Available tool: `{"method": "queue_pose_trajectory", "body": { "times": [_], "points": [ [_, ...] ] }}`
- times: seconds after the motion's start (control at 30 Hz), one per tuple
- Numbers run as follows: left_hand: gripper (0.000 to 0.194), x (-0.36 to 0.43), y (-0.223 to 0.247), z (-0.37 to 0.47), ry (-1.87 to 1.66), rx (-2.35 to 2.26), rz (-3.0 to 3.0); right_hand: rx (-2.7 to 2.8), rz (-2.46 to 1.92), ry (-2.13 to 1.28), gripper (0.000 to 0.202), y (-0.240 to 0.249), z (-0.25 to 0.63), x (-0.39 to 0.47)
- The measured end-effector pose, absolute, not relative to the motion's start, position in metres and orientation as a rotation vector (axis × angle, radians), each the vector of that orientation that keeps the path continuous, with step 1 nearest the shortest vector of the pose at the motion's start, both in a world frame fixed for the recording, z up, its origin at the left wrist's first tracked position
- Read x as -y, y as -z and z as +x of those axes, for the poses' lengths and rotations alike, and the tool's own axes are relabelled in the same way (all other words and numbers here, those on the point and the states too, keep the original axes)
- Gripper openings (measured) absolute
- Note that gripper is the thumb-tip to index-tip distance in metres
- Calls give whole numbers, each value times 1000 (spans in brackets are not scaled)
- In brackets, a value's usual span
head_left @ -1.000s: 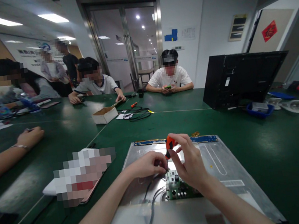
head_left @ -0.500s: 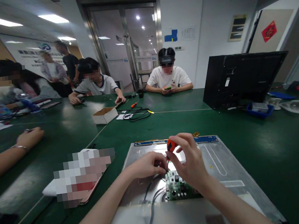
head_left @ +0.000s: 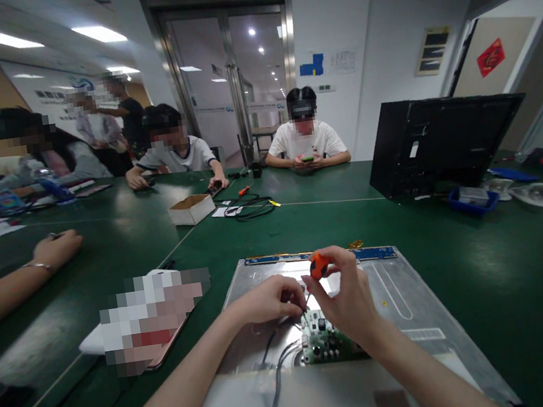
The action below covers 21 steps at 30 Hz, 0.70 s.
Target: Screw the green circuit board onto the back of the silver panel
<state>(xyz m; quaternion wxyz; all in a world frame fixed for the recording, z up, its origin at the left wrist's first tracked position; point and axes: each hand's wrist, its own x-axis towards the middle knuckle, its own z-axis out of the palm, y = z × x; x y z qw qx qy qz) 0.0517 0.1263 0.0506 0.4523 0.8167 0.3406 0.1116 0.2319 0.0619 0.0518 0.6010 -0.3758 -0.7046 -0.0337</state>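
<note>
Holding 1 orange-black screwdriver (head_left: pixel 319 266), right hand (head_left: pixel 352 296), fingers pinched on handle, over 1 metal panel (head_left: pixel 404 319). Left hand (head_left: pixel 272 299) fingers pinched together by shaft, can't tell on what. 1 green circuit board (head_left: pixel 319 348) below. Green table (head_left: pixel 502 265), surface extends past panel's far and right edges. 1 black monitor (head_left: pixel 440 146), 1 open box (head_left: pixel 192 213), 2 glass doors (head_left: pixel 235 87) behind.

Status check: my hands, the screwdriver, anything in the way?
Right hand holds screwdriver, slanting down toward circuit board. Left hand, fingers pinched, by screwdriver's tip. Right hand hides part of board; cables left of it.
</note>
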Motion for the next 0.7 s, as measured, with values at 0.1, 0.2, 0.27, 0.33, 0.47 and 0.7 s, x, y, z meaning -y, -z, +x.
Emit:
{"method": "queue_pose_trajectory", "body": {
  "times": [0.1,0.2,0.27,0.33,0.47,0.7],
  "points": [
    [6,-126,-51,52,-284,-834,2021,1657,-819,50,35,-55,232,-61],
    [5,-126,-51,52,-291,-824,2011,1678,-787,56,33,-59,233,-60],
    [6,-125,-52,53,-283,-825,2018,1688,-809,61,32,-61,233,-59],
    [6,-125,-53,53,-277,-837,2025,1709,-838,56,34,-61,234,-59],
    [5,-125,-53,53,-282,-853,2028,1761,-850,59,42,-61,235,-59],
    [8,-126,-50,51,-281,-825,2039,1668,-808,3,39,-59,233,-61]
  ]
}}
